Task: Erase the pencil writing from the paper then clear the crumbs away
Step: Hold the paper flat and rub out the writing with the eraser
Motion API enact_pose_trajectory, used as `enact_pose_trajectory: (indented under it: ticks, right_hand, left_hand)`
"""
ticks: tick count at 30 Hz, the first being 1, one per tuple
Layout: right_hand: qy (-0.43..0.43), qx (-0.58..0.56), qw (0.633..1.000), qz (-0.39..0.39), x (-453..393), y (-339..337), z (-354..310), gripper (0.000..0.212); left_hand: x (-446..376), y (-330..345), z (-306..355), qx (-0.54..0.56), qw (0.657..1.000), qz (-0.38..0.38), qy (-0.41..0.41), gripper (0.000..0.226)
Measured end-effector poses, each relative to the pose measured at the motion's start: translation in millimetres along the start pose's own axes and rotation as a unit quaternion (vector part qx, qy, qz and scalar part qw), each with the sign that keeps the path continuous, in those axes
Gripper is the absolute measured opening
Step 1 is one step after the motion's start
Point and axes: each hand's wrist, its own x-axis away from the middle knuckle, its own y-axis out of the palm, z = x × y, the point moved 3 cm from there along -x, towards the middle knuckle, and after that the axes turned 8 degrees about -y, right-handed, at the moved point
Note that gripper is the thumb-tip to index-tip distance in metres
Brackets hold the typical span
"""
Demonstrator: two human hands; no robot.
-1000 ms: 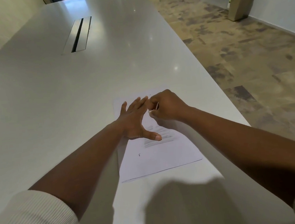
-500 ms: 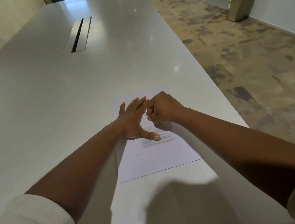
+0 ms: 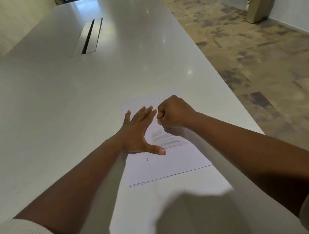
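We are in the erasing step. The paper [image 3: 169, 161] lies near the right edge of the long table [image 3: 74, 109], its near edge well back from the table's near end. Our left hand [image 3: 138, 131] lies flat on the sheet's left side, fingers straight and spread, thumb out toward the middle, pinning it. Our right hand [image 3: 172, 113] is curled tight over the sheet's far half, thumb and fingertips pinched together as if round a small eraser. We cannot make out the eraser itself, so what the hand holds is our reading, not something seen.

Grey pencil writing [image 3: 168, 141] still shows in several lines just on the near side of the right fist, between it and the left thumb, so we judge this step well short of done. A small stray mark [image 3: 147, 159] also sits nearer us, just past the thumb tip.

To do it well, we keep the left palm pressing close beside the lines we rub, so the sheet cannot buckle or slide toward the table's right edge. We stroke away from the holding hand, short and firm, and work line by line toward the near edge. We shift the left hand before we reach the stray mark. Tiny specks near the sheet's far edge may be crumbs; they wait for the sweep afterwards.
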Motion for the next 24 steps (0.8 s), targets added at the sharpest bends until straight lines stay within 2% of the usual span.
enact_pose_trajectory:
  ticks: [11, 16, 21, 24]
  right_hand:
    - [-0.005, 0.0, 1.0, 0.011, 3.8, 0.4, -2.8, 0.008]
    - [-0.005, -0.004, 1.0, 0.02, 6.5, 1.5, -4.3, 0.015]
    - [-0.005, -0.013, 0.999, 0.041, 7.5, 5.8, -3.4, 0.01]
    - [-0.034, -0.014, 0.998, 0.049, 11.2, 8.6, -3.0, 0.009]
  left_hand:
    - [20.0, 8.3, 4.5, 0.013, 1.0, -0.004, -0.012, 0.152]
    - [26.8, 10.8, 7.1, 0.012, 0.999, 0.021, -0.034, 0.152]
    - [26.1, 12.9, 7.7, 0.018, 0.998, 0.037, -0.052, 0.155]
    - [24.6, 14.4, 6.4, 0.022, 0.997, 0.04, -0.055, 0.156]
